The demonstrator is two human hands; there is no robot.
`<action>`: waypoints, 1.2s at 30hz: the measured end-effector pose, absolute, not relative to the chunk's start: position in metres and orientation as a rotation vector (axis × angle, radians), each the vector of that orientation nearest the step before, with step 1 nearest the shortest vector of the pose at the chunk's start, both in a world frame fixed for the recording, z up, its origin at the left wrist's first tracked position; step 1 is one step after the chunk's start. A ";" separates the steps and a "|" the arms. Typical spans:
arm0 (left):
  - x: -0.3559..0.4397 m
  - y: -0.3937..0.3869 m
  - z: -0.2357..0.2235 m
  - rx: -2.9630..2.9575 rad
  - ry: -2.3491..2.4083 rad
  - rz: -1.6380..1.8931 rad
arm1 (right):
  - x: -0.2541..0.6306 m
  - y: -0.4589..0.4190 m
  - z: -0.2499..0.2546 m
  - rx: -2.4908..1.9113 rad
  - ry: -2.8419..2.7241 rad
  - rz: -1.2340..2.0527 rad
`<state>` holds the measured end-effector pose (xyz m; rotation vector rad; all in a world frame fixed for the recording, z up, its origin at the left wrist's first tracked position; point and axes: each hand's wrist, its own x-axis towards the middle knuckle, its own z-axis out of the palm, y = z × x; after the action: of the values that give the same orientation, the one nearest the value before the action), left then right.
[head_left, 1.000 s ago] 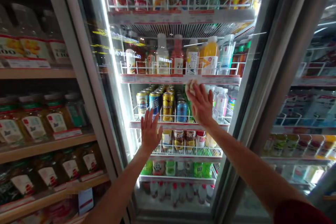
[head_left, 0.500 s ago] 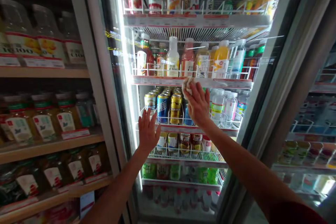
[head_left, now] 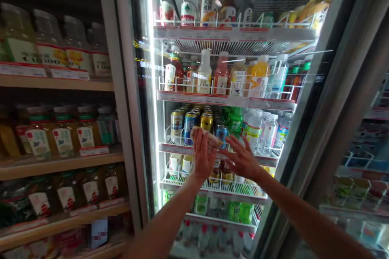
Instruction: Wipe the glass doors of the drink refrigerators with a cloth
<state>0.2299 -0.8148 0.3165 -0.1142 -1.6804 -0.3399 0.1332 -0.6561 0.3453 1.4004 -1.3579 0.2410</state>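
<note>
The left hand [head_left: 204, 158] stands upright at the glass door of a drinks cooler [head_left: 137, 101], palm toward the pane; its fingers are close together and nearly straight, and a crumpled pale cloth [head_left: 206, 136] lies across their tips, against the glass at the height of the can shelf; the left grip is closed at most around that cloth, though I cannot tell whether it really pinches the cloth or only presses it flat. The right hand [head_left: 241, 161] comes in from the other side with its fingers spread and its grip open, holding nothing; its fingertips are just beside the cloth and the left hand, without clearly touching either.

Behind the glass, a blue can [head_left: 190, 128] and a gold can [head_left: 206, 122] stand on a white wire shelf [head_left: 173, 147], close behind the cloth; a green bottle [head_left: 235, 121] and clear water bottles [head_left: 254, 131] stand to the right of them; juice bottles [head_left: 221, 79] fill the shelf above. To the left of the cooler, a wooden shelf [head_left: 57, 162] carries rows of labelled jars [head_left: 62, 137]; to the right, a second cooler door [head_left: 355, 188] shows cups on its shelves.
</note>
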 end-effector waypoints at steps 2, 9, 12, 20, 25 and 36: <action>0.223 -0.818 0.323 -0.039 -1.621 -0.282 | 0.113 -0.618 0.365 1.149 -1.383 0.301; 0.172 -0.762 0.344 -0.134 -1.567 -0.034 | 0.058 -0.555 0.411 0.731 -1.417 0.418; 0.148 -0.718 0.338 -0.550 -1.746 0.281 | 0.056 -0.553 0.409 0.752 -1.422 0.424; 0.201 -0.816 0.361 0.125 -1.411 0.026 | 0.052 -0.549 0.396 0.806 -1.429 0.476; 0.177 -0.778 0.369 0.084 -1.478 0.086 | 0.057 -0.555 0.387 0.797 -1.445 0.514; 0.212 -0.851 0.382 0.155 -1.431 0.144 | 0.052 -0.568 0.376 0.744 -1.415 0.504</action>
<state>0.2124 -0.8514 0.3821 0.1555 -1.4309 0.1441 0.0525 -0.5684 0.3755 0.7439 -1.4146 0.5041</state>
